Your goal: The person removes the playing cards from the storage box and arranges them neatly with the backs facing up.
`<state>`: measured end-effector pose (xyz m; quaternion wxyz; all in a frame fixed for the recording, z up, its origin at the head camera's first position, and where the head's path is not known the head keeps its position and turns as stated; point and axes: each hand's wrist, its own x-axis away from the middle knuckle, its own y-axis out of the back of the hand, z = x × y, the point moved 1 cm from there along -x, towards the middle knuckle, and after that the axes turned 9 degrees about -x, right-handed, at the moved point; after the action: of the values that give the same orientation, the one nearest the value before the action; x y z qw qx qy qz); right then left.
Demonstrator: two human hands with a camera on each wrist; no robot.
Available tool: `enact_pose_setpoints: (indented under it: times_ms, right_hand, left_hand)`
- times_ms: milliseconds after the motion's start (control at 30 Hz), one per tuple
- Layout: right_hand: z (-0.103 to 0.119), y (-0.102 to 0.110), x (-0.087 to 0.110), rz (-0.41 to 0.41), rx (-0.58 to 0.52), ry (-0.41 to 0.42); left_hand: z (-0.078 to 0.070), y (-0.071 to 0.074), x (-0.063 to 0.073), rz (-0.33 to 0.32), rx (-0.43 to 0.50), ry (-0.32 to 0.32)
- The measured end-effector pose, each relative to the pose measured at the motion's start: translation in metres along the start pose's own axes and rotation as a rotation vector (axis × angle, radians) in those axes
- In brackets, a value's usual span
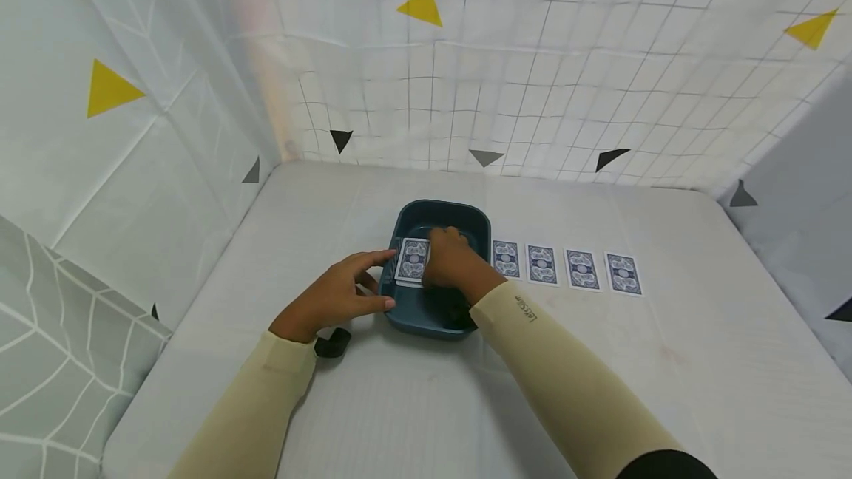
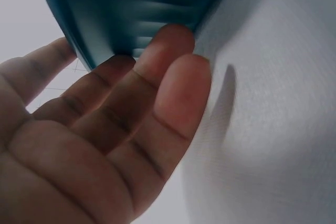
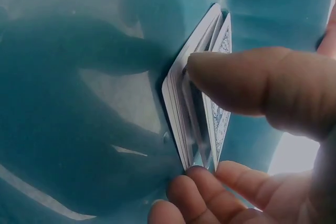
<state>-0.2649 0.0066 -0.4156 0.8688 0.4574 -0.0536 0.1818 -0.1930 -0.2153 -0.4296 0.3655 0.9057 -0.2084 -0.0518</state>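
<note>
A deck of playing cards with blue patterned backs lies in a dark teal plastic tray. My right hand reaches into the tray and grips cards at the deck's right side. In the right wrist view the thumb presses the edges of the cards, with other fingertips at their lower end; a gap splits the deck partway. At the tray's left side, my left hand rests its spread fingers against the outer wall and rim. The left wrist view shows these fingers loosely bent beside the wall.
To the right of the tray, several face-down cards form a row on the white-covered table. Behind the table hangs a white grid-patterned curtain. Another patterned curtain stands along the left.
</note>
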Motion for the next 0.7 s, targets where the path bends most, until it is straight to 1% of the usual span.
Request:
enact_pose_setpoints:
  times_ms: [267,400,633,700]
  right_hand:
    - [0.0008,-0.001,-0.0004,-0.031,-0.038,0.009]
    - [0.0011,-0.0009,0.0004,-0.043,-0.083,0.017]
    - [0.002,0.0013,0.0013,-0.014,-0.279,0.034]
    - [0.0026,0.0017,0.0015,-0.002,-0.314,0.041]
  left_hand:
    - [-0.0013,-0.0003,-0.0002,0.002,0.018,0.014]
    - [-0.0014,-0.0001,-0.0004,0.003,0.016,0.015]
    - [-0.0004,0.0005,0.0001,0.009,0.023,0.0]
    - [-0.0001,0.0008,0.0004,0.011,0.024,-0.008]
